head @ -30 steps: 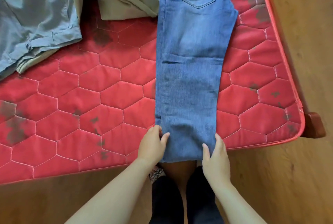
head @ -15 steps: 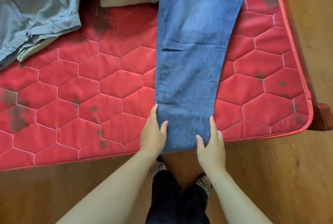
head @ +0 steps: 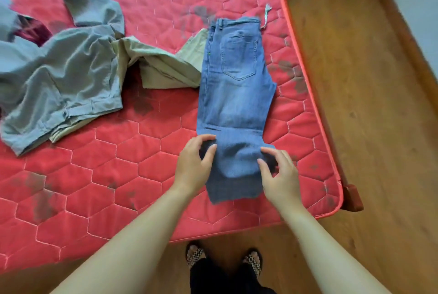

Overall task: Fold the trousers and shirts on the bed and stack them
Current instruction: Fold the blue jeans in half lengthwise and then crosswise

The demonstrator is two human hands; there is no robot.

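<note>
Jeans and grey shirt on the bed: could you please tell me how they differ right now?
The jeans are blue denim; the shirt is grey. The jeans lie flat and straight, with the leg end doubled up into a fold; the shirt lies crumpled. The left hand and right hand grip the jeans; no hand touches the shirt. Both rest on the red mattress.
</note>
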